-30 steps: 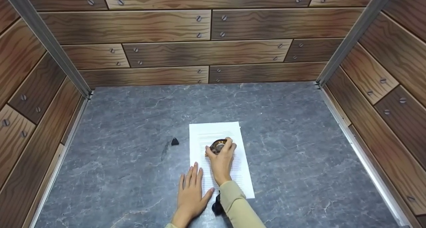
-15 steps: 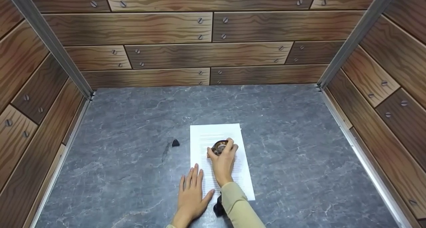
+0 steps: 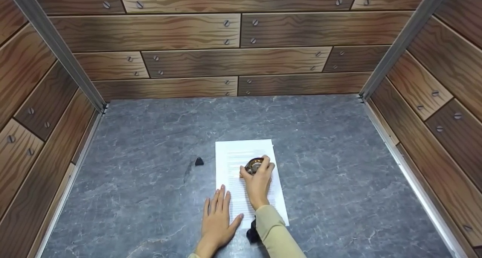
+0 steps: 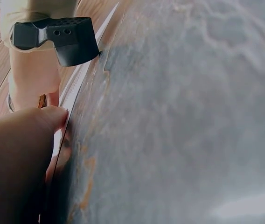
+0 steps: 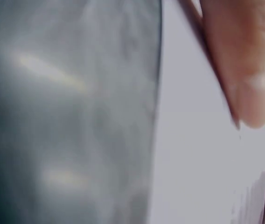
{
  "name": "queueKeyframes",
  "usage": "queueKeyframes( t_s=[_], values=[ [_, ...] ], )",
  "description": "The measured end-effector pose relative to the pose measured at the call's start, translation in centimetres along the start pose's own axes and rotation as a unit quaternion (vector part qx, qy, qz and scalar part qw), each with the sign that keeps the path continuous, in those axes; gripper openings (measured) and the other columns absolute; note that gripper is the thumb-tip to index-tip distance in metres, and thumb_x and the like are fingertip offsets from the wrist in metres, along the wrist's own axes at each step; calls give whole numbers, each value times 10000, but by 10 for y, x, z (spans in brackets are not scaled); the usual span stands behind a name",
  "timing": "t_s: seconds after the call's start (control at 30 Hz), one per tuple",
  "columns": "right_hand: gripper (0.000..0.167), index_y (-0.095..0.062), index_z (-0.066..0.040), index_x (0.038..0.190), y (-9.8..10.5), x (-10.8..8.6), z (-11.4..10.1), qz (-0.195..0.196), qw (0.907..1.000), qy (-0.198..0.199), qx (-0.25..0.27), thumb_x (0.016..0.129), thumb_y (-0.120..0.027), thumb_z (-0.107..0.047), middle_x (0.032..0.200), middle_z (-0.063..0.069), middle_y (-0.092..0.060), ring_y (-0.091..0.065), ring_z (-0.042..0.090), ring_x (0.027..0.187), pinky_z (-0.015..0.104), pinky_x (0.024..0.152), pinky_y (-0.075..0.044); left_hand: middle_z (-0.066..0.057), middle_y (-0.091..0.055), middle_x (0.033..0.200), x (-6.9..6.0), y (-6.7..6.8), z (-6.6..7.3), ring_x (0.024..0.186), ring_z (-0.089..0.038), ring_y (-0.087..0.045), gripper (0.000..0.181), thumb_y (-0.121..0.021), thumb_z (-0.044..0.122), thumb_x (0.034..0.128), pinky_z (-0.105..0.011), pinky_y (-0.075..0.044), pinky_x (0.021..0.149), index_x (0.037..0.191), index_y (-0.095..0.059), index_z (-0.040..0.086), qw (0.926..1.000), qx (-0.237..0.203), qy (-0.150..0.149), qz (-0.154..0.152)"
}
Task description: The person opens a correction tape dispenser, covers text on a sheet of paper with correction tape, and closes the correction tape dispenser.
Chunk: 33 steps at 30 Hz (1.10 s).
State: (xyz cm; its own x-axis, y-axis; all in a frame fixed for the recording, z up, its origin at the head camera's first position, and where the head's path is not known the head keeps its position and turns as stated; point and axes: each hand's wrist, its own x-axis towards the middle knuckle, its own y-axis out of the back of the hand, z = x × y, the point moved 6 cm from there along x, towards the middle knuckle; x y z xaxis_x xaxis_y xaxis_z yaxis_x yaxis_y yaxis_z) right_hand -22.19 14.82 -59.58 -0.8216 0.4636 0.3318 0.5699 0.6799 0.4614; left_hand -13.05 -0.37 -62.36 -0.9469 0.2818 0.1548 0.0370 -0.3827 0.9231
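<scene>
The right hand (image 3: 259, 182) pinches the rim of a round, glossy, amber-and-dark-brown object (image 3: 254, 165), thumb on its left side and fingers on its right. The left hand (image 3: 216, 221) lies with fingers spread across the left edge of a white, rectangular sheet of printed paper (image 3: 225, 148), partly on it and partly off. Since a moment ago the right hand has carried the object slightly to the right, while the left hand and the sheet have stayed put. To judge by that, the pass across the print has gone a little further, with the sheet kept steady. The object is now over the sheet's upper half, right of its middle; whether it touches the paper cannot be told. Farther out, a small, black, roughly triangular piece (image 3: 199, 161) lies left of the sheet on the grey, marble-patterned bench (image 3: 324, 164), unmoved
</scene>
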Motion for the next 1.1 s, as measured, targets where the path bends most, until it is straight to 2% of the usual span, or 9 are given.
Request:
queueKeyframes(
  t_s=[0.1,0.33,0.53,0.77,0.97,1.1],
  values=[
    [746,-415,-13,1346,2,2,2,-24,10000,-6,-13,778,-857,-210,1151,235,-438,-600,433,977,509,806,-552,-160,-248,1613,1,1,0,1460,-327,-267,778,-498,568,963,-573,-171,1159,1516,-378,34,10000,-39,35,-74],
    [737,-410,-28,1355,6,6,7,-126,9997,-194,76,790,-846,-213,1197,241,-431,-585,457,1011,525,817,-542,-171,-292,1592,0,3,1,1433,-335,-311,767,-518,563,957,-584,-209,1136,1488,-417,19,9999,-64,-33,137],
    [748,-400,-25,1381,11,9,11,-200,9995,-256,26,805,-833,-227,1232,254,-424,-585,453,1034,525,818,-542,-163,-289,1595,0,3,1,1435,-328,-311,769,-515,567,955,-581,-211,1138,1490,-415,23,9998,-62,-22,176],
    [757,-391,-37,1390,19,12,19,-265,9988,-396,-60,813,-824,-266,1226,246,-432,-599,465,993,530,799,-544,-163,-281,1599,-1,3,1,1442,-327,-300,769,-503,569,961,-575,-199,1148,1496,-407,25,9999,-88,9,71],
    [767,-398,-34,1392,26,17,24,-167,9987,-454,-143,800,-832,-259,1262,265,-431,-600,478,1024,539,814,-546,-152,-262,1609,0,2,0,1450,-320,-286,780,-487,582,964,-568,-188,1157,1509,-390,33,9999,-88,42,-33],
    [784,-390,-34,1411,30,19,28,-130,9986,-505,-94,801,-833,-249,1274,269,-425,-582,477,1054,543,833,-533,-151,-268,1607,0,2,1,1448,-322,-287,772,-499,576,961,-573,-188,1154,1504,-398,36,10000,-77,27,17]
  ],
)
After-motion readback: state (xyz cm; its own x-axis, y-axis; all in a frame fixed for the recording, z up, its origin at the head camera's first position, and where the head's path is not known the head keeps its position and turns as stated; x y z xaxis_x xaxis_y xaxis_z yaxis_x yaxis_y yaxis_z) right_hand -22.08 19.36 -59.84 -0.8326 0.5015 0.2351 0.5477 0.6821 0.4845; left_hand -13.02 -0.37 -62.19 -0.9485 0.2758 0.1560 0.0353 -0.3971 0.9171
